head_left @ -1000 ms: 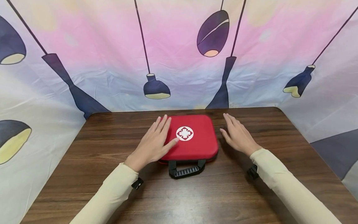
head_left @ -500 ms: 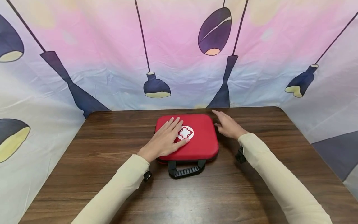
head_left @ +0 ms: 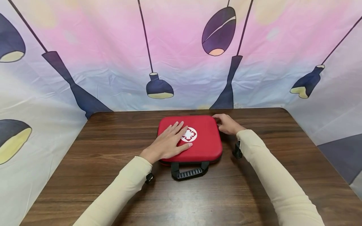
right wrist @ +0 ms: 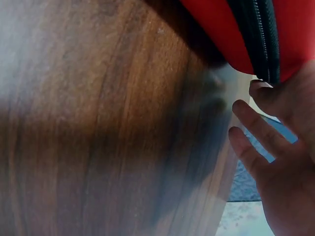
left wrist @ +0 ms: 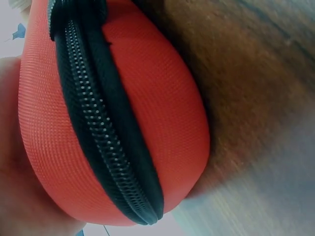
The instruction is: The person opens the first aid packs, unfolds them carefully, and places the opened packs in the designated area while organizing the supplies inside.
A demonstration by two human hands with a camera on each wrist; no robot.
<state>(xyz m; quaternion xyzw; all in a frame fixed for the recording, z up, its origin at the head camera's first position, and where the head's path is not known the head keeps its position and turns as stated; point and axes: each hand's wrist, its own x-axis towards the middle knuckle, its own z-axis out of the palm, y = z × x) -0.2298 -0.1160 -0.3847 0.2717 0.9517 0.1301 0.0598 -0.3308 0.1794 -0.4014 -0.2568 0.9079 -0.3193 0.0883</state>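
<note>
Red case (head_left: 202, 150): left hand (head_left: 167, 143) flat atop, fingers straight; right hand (head_left: 227, 124) at corner zip (right wrist: 264, 44), fingers bent, grip indiscernible. Step, apparently: unzipping; next move likely needs bracing.

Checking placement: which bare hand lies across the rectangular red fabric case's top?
The left hand, partly over the round white emblem; the right hand is at the far right corner of the case.

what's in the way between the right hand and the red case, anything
Nothing visible: the right hand is right at the far right corner of the red case. The left hand lies on top, left of that corner.
</note>
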